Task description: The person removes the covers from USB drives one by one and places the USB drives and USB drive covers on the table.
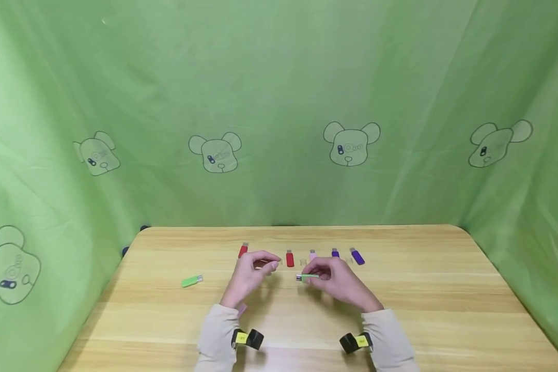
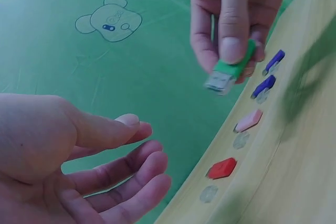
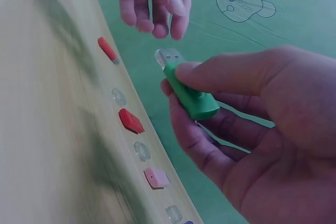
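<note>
Between thumb and fingers, my right hand (image 1: 338, 279) pinches a green USB flash drive (image 3: 191, 98). Its metal plug points toward the left hand, with a clear cap (image 3: 161, 59) over the plug. My left hand (image 1: 252, 273) hovers a short way to the left, fingers loosely bent and nothing seen between them. In the left wrist view its thumb lies close to the index finger. A red flash drive (image 1: 290, 259) lies on the table between the hands, slightly beyond them, with a clear cap (image 2: 209, 194) beside it.
Along the far side lie another red drive (image 1: 243, 250), a pink drive (image 2: 249, 121), two blue-purple drives (image 1: 357, 257) and several clear caps (image 3: 142, 151). A second green drive (image 1: 192, 281) rests at left. Another pink drive (image 1: 242, 310) is partly behind the left wrist. Green curtains surround the wooden table (image 1: 446, 289).
</note>
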The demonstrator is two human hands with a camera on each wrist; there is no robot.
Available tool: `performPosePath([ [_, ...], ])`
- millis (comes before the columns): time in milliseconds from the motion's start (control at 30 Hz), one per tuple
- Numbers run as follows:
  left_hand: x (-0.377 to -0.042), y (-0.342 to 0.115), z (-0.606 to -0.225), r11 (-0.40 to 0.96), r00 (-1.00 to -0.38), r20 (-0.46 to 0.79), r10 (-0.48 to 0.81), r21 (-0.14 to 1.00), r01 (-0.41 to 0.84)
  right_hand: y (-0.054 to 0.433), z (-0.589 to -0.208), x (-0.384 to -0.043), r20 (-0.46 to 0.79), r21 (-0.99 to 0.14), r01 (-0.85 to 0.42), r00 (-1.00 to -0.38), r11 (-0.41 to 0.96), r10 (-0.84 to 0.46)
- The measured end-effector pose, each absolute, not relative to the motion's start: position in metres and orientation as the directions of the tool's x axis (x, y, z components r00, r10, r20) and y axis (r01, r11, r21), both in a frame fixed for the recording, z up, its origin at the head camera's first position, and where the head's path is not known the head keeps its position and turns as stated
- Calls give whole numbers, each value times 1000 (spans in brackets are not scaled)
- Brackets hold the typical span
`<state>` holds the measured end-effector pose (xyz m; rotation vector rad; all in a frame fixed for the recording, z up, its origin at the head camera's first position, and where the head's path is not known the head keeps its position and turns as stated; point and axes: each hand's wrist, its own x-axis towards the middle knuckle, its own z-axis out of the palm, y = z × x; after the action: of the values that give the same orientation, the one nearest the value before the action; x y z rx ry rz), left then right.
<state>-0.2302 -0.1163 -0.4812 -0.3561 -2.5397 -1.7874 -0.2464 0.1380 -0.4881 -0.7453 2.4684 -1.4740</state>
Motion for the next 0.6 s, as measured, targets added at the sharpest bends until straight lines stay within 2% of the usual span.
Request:
performPosePath([
  [300,-227,-98,-482,182,-948,97,303,970,158,138,-486,-247,92,-909,-265,-881,322,-464],
  [600,-227,-89,-487,113,-940,91,329,984,135,137,-482,-244,97,-918,-262,-875,296,-475],
])
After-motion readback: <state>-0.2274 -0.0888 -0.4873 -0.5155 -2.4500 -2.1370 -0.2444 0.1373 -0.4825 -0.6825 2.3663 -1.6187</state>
